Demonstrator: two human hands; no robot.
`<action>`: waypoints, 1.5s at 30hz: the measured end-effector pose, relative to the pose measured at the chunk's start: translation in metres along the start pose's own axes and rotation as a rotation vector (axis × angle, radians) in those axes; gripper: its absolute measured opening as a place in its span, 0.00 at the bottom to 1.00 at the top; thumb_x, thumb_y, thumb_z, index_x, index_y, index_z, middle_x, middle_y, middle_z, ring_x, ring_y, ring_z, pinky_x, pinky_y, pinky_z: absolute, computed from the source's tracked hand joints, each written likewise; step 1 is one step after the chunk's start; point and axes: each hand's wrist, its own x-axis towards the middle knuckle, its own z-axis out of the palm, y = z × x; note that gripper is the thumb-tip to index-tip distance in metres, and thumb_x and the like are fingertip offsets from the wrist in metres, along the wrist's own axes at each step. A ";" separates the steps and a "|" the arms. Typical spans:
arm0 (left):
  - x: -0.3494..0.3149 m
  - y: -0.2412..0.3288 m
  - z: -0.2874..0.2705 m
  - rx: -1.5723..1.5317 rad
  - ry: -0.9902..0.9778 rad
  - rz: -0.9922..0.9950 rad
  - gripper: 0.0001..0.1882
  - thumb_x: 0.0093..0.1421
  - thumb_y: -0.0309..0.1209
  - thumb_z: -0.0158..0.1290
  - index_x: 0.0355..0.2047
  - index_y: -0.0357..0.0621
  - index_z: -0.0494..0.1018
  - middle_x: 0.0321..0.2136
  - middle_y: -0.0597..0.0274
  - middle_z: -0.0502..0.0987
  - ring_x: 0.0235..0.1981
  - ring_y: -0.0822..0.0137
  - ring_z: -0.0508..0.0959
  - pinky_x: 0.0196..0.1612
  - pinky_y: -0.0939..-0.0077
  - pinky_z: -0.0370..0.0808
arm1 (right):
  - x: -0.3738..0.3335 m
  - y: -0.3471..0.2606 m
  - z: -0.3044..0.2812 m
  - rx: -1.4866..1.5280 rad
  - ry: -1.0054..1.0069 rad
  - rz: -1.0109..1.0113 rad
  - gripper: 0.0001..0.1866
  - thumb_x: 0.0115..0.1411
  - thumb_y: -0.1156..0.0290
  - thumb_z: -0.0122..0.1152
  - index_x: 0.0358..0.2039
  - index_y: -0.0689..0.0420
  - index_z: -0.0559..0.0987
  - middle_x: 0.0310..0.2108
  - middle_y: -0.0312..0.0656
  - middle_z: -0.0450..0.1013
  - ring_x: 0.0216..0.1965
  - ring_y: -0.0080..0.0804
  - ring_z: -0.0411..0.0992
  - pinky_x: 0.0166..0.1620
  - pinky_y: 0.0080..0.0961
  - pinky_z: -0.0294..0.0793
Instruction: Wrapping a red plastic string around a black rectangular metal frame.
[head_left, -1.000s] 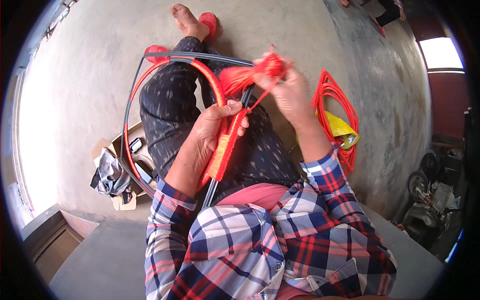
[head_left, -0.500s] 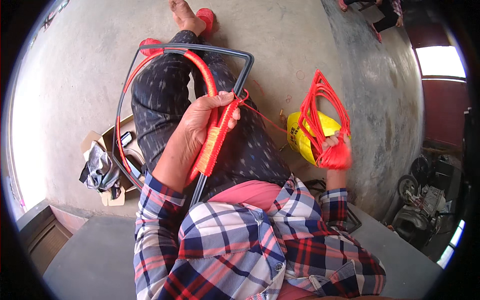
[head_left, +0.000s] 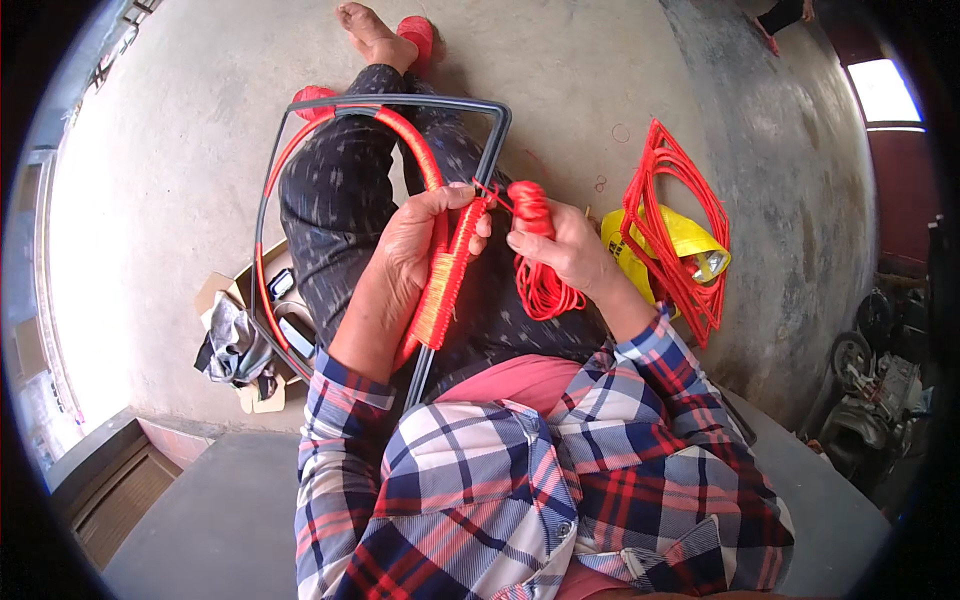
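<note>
While left fingers clamp the wrapped frame, right fingers curl around red cord.

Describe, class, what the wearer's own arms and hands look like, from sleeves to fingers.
The left sleeve and right sleeve are both plaid, in navy, white and red, with crossing stripes. They are long but stop well short of the hands. The left hand and right hand are bare: no gloves, and no watch or bracelet shows.
</note>
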 end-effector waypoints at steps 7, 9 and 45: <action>0.001 0.002 0.000 0.036 -0.033 0.042 0.09 0.60 0.29 0.52 0.38 0.38 0.69 0.25 0.50 0.75 0.19 0.63 0.76 0.19 0.72 0.76 | -0.046 0.009 0.004 -0.089 0.177 -0.099 0.09 0.53 0.68 0.63 0.25 0.60 0.74 0.17 0.32 0.67 0.21 0.19 0.66 0.29 0.25 0.66; 0.001 0.003 0.000 0.041 -0.020 0.046 0.09 0.60 0.30 0.51 0.38 0.39 0.68 0.24 0.50 0.75 0.20 0.62 0.76 0.20 0.72 0.76 | -0.035 0.019 -0.016 -0.111 0.327 0.026 0.10 0.55 0.66 0.61 0.26 0.60 0.76 0.19 0.30 0.68 0.23 0.20 0.67 0.31 0.25 0.67; 0.016 -0.002 -0.020 -0.015 -0.196 0.084 0.15 0.63 0.35 0.50 0.41 0.32 0.71 0.30 0.52 0.77 0.27 0.60 0.79 0.31 0.68 0.79 | -0.010 -0.033 -0.045 0.132 0.204 -0.400 0.10 0.48 0.73 0.62 0.32 0.60 0.73 0.48 0.48 0.71 0.49 0.32 0.69 0.53 0.30 0.66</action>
